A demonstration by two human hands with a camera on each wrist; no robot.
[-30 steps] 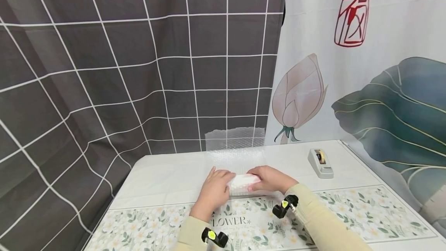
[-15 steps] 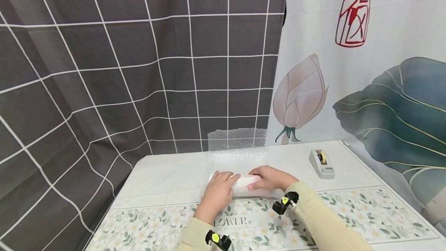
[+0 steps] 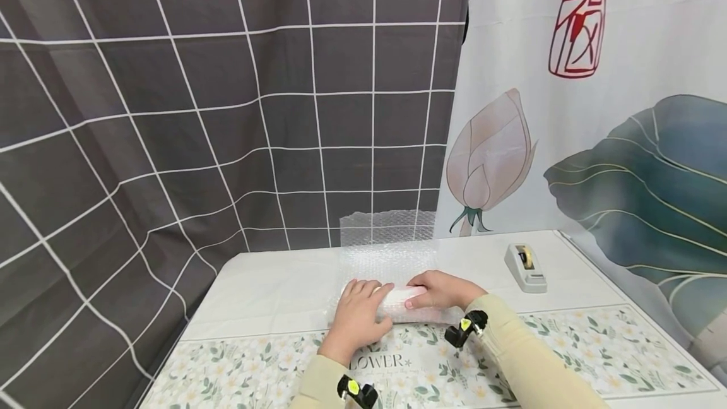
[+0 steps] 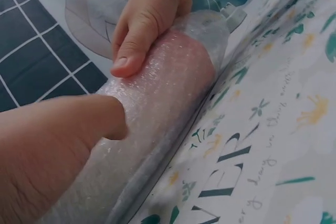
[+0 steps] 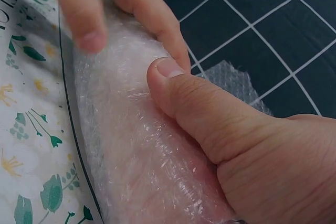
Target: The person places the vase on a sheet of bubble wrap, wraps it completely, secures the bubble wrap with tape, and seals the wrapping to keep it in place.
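A rounded bundle [image 3: 396, 298], pale and pinkish under layers of bubble wrap, lies near the middle of the table. Over its right end my right hand [image 3: 444, 289] grips it, thumb on top and fingers hidden on the far side. My left hand [image 3: 354, 317] lies across the left part, fingers extended over the top, with the thumb spread off toward me. In the right wrist view the left thumb stands away from the wrapped bundle [image 5: 142, 129]. From the bundle, a loose stretch of bubble wrap [image 3: 389, 257] runs back to the table's far edge. The wrapped contents are blurred by the plastic.
A white tape dispenser [image 3: 526, 268] with yellowish tape stands at the right rear. The white table cover has a floral printed band [image 3: 244, 365] along the front. Behind hang a dark grid curtain [image 3: 284, 112] and a white flower-patterned curtain [image 3: 613, 194].
My left hand has shifted slightly right along the bundle and its thumb has swung away from it. The right hand keeps its grip. The tape dispenser stays in place.
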